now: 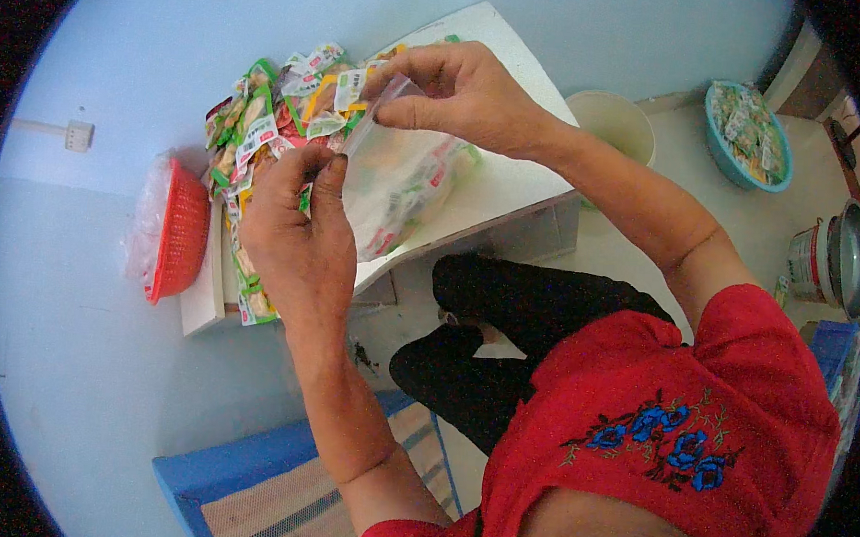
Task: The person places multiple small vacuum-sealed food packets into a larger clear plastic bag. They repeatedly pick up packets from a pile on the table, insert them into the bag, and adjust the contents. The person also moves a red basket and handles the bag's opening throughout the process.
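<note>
A clear zip-top plastic bag (397, 188) hangs between my hands, with several small printed packets visible through its lower part. My left hand (299, 223) pinches the near end of the bag's top edge between thumb and fingers. At the far end of that edge, my right hand (463, 97) grips the plastic with thumb and bent fingers. Behind the bag lies a heap of small sealed food packets (260, 121) in green, yellow, red and white wrappers. The heap rests on a white foam-like board (524, 93) and is partly covered by my hands.
A red plastic basket (181, 232) holding clear plastic stands against the wall, left of the heap. On the floor are a pale bucket (612, 125), a blue basin (787, 144) of packets and another bucket (808, 263). A blue-framed chair (248, 469) stands at the lower left.
</note>
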A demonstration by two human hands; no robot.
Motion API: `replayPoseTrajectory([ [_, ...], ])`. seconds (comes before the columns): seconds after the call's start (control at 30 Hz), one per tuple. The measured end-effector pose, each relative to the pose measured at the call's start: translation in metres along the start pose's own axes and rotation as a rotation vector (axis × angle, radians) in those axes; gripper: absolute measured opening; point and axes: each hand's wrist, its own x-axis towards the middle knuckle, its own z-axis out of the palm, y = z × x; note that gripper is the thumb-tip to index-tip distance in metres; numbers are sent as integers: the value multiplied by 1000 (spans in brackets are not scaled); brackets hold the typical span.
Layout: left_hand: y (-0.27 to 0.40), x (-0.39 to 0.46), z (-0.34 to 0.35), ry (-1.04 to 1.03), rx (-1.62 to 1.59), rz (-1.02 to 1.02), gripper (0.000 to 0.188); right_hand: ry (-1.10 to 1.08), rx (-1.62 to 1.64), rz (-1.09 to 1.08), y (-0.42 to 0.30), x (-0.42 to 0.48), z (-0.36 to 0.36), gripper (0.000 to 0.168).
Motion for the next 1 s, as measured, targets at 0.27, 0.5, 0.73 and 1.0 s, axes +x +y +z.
replayPoseTrajectory([
  [0.27,7,-10,6,-17,0,75,9,-7,-76,156,-6,-11,1,13],
  [0.5,8,-16,12,31,137,208,15,-1,-140,121,-9,-20,12,11],
  [0.73,5,-27,7,96,234,266,11,34,-89,157,-17,-26,-1,15],
  [1.0,-10,-55,-24,25,266,179,12,56,2,207,-22,-39,-2,17],
])
